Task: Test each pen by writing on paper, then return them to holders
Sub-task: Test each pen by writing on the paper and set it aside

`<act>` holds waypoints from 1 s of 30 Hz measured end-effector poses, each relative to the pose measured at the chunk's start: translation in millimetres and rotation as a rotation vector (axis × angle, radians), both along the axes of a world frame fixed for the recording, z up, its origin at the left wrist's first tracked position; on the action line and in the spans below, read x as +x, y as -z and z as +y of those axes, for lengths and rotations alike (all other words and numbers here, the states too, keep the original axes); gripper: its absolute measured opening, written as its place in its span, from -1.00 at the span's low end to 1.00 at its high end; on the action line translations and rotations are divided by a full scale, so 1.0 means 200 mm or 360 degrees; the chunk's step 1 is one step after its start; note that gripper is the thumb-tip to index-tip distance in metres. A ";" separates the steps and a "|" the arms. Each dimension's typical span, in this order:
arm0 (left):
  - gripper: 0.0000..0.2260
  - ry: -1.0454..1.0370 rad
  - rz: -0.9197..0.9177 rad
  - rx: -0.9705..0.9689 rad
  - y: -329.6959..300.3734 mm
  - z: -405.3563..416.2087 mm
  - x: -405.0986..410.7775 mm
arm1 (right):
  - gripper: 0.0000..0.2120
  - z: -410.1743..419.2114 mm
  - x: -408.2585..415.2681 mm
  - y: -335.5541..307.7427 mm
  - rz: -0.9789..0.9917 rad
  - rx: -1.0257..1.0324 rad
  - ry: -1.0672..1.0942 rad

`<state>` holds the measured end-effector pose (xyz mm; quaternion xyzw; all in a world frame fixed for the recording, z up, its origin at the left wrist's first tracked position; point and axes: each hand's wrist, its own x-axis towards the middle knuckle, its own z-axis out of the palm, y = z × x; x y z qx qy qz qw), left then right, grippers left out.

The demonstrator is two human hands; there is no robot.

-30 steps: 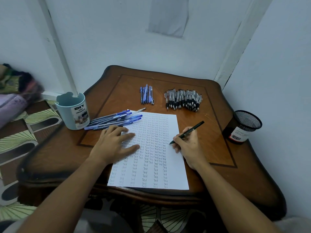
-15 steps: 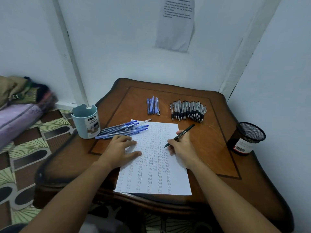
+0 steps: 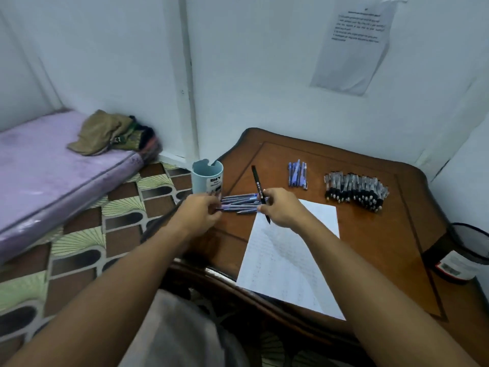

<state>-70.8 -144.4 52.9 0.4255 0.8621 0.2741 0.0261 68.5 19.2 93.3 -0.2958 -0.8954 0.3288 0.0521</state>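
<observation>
Your right hand pinches a slim black pen, held nearly upright with its tip over the top edge of the white paper. Your left hand curls its fingers around the near ends of a loose row of blue pens lying beside the pale blue plastic cup holder. To gather them well, square the smooth, round barrels together before lifting, since they probably roll. More blue pens and a pile of black-tipped clear pens wait on the glossy wooden table. A black mesh holder stands at your right.
</observation>
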 end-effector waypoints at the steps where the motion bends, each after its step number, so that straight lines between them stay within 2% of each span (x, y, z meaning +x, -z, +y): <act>1: -0.82 -0.0067 -0.0005 -0.0012 -0.01 -0.08 -0.03 | -0.69 -0.06 -0.07 -0.01 -0.0041 0.0061 -0.0059; 3: -0.80 -0.0193 -0.0029 -0.0034 -0.02 -0.23 -0.09 | -0.62 -0.16 -0.18 -0.03 -0.0099 0.0147 -0.0166; 7: -0.87 -0.0403 -0.0063 -0.0131 -0.01 -0.56 -0.18 | -0.61 -0.41 -0.35 -0.02 -0.0081 0.0063 -0.0413; 15: -0.73 -0.0722 -0.0179 -0.0259 0.09 -1.07 -0.22 | -0.58 -0.95 -0.61 0.04 -0.0240 0.0095 -0.0946; 18: -0.72 -0.0829 -0.0253 -0.0278 0.13 -1.23 -0.22 | -0.64 -1.14 -0.67 0.10 -0.0339 0.0150 -0.1085; 25: -0.76 -0.0985 -0.0321 -0.0351 0.24 -1.45 -0.15 | -0.77 -1.41 -0.70 0.34 -0.0595 0.0114 -0.1211; 30: -0.81 -0.1049 -0.0416 -0.0397 0.33 -1.55 -0.12 | -0.75 -1.50 -0.71 0.48 -0.0757 0.0095 -0.1218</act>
